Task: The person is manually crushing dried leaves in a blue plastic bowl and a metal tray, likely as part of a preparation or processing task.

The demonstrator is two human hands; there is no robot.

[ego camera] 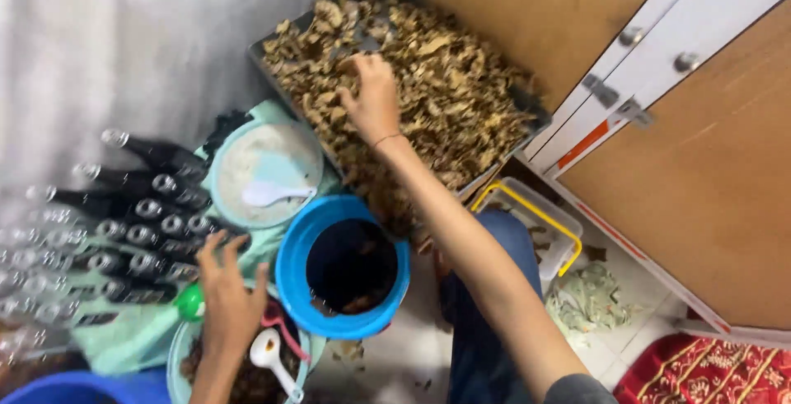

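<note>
The right hand (372,95) reaches to the upper middle of the frame and rests palm down on a heap of dried brown leaves (437,83). Its fingers curl into the leaves, though I cannot tell whether they have closed on any. The leaves fill a dark tray (265,56) that runs from top centre toward the right, against a wooden cabinet (709,182) with white trim.

The left hand (227,297) sits at lower left with fingers spread apart, holding nothing. Its fingertips lie at the edge of a row of dark bottles (140,231) with shiny caps, laid side by side on a pale green cloth (124,338) at the left of the frame. Just left of the hand is a small green cap (191,302). Under the wrist is a bowl (175,363) of brown bits with a white spoon (272,359) in it.

Between the two hands, at centre, stands a blue bucket (290,268), dark inside with a few brown bits at the bottom. Above and left of it is a pale teal bowl (216,175) of whitish powder with a white spoon (272,194) lying on top.

To the right of the forearm, a clear box (568,231) with a yellow handle sits on the floor near crumpled paper (589,301). A red patterned rug (709,371) shows in the lower right corner.
</note>
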